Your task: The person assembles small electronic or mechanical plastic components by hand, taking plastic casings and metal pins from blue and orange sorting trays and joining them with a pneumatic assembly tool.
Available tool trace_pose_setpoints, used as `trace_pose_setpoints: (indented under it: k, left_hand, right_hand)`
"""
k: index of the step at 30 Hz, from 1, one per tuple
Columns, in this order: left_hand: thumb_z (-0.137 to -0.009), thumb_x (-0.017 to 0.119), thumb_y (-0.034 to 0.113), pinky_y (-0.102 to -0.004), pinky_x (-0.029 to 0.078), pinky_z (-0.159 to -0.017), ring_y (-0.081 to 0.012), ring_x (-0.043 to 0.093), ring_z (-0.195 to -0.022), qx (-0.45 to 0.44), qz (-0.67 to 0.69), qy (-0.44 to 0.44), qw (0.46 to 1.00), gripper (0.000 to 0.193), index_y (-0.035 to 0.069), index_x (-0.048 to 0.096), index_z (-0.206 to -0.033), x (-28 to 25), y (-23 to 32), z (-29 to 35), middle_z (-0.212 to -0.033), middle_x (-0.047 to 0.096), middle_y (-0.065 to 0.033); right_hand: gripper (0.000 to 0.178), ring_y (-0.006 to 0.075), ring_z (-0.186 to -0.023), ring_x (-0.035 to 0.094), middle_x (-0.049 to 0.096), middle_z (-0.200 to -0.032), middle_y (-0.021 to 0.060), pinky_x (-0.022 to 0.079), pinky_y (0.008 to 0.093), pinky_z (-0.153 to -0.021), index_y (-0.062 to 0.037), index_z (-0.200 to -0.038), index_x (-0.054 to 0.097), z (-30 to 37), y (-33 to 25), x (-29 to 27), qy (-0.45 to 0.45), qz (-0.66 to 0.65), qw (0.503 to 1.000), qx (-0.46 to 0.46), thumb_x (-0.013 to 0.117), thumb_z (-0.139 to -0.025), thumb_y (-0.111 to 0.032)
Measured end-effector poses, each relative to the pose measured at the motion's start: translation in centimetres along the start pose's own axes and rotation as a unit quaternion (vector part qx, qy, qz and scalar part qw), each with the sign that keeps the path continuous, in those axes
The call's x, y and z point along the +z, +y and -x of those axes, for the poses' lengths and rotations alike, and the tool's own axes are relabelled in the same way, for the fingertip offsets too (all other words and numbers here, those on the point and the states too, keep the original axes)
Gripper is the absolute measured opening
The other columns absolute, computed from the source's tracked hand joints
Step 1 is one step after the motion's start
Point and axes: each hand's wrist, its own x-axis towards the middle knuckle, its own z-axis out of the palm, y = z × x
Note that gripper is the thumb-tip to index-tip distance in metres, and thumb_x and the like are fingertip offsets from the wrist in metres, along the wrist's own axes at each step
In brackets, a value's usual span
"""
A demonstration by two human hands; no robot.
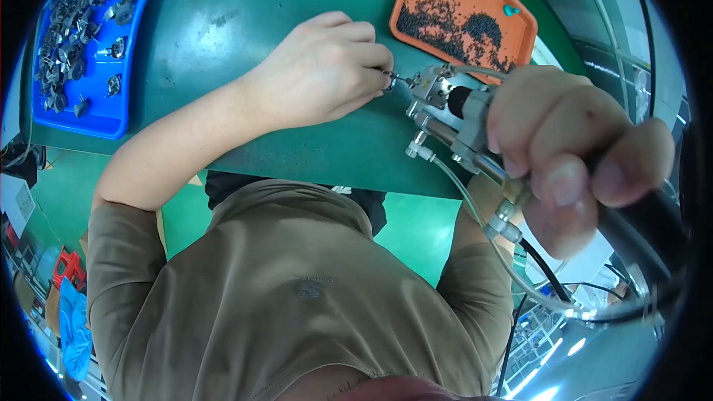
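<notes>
My left hand [327,70] is closed over the green table, its fingertips pinching a small metal part [389,82] that is mostly hidden by the fingers. Against that part points the thin tip of a metal air-hose tool [434,87], a body of silver blocks and tubes with a black knob. My right hand [568,148], large and close to the camera, wraps round the tool's rear end, fingers curled. Whether the tip touches the part I cannot tell.
A blue tray [111,115] at the left holds many small dark metal parts. At the far right, an orange tray [520,48] holds tiny black pieces. A clear hose [464,193] loops from the tool past my right arm. The green table [334,156] ends near my body.
</notes>
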Motion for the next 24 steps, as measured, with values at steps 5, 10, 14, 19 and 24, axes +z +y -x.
trace_pose_setpoints:
  k: [5, 10, 14, 19, 24]
  left_hand:
    - [-0.079, 0.078, 0.014, -0.0357, 0.05, -0.083, -0.0196, 0.063, -0.093, 0.004, 0.011, 0.005, 1.0, 0.012, 0.008, 0.078, -0.09, -0.1, -0.4, 0.0, -0.102, 0.071, 0.0011]
    - [-0.079, 0.079, 0.014, -0.036, 0.05, -0.084, -0.0197, 0.063, -0.091, 0.007, 0.025, 0.007, 1.0, 0.012, 0.009, 0.079, -0.09, -0.2, -0.4, -0.3, -0.103, 0.071, 0.0014]
    - [-0.079, 0.079, 0.014, -0.0361, 0.05, -0.085, -0.0196, 0.064, -0.091, -0.004, 0.028, -0.001, 1.0, 0.012, 0.009, 0.079, -0.09, -0.2, -0.4, 0.1, -0.103, 0.071, 0.0015]
    - [-0.078, 0.08, 0.013, -0.0364, 0.05, -0.086, -0.0194, 0.064, -0.092, 0.005, 0.036, 0.006, 0.999, 0.013, 0.009, 0.078, -0.09, 0.2, -0.8, 0.0, -0.101, 0.07, 0.0009]
    - [-0.079, 0.08, 0.014, -0.0369, 0.05, -0.087, -0.0199, 0.064, -0.093, 0.007, 0.056, 0.009, 0.998, 0.012, 0.009, 0.076, -0.089, 0.4, -1.0, 0.0, -0.102, 0.07, 0.0009]
  right_hand:
    - [0.026, 0.0156, -0.057, 0.054, 0.053, -0.071, 0.0026, 0.046, 0.0335, -0.053, -0.016, -0.107, 0.044, 0.3, -0.3, 0.3, 0.03, 0.025, 0.999, 0.001, 0.061, -0.092, -0.003]
    - [0.028, 0.0098, -0.06, 0.057, 0.058, -0.074, -0.0046, 0.049, 0.0253, -0.058, -0.0185, -0.116, 0.054, 1.3, -2.5, -1.7, 0.009, -0.017, 0.999, -0.045, 0.066, -0.092, -0.012]
    - [0.026, 0.009, -0.063, 0.059, 0.059, -0.075, -0.0052, 0.048, 0.025, -0.058, -0.0201, -0.118, 0.056, 1.8, -3.0, -2.0, 0.0, -0.03, 0.999, -0.034, 0.067, -0.096, -0.016]
    - [0.024, 0.0088, -0.064, 0.059, 0.06, -0.076, -0.0051, 0.048, 0.0251, -0.06, -0.0207, -0.118, 0.057, 1.5, -1.8, -1.4, 0.024, -0.027, 0.999, -0.035, 0.068, -0.097, -0.018]
    - [0.023, 0.009, -0.063, 0.06, 0.06, -0.076, -0.005, 0.049, 0.0255, -0.059, -0.0203, -0.117, 0.056, 1.3, -1.2, -1.7, -0.007, -0.052, 0.998, -0.03, 0.068, -0.097, -0.017]
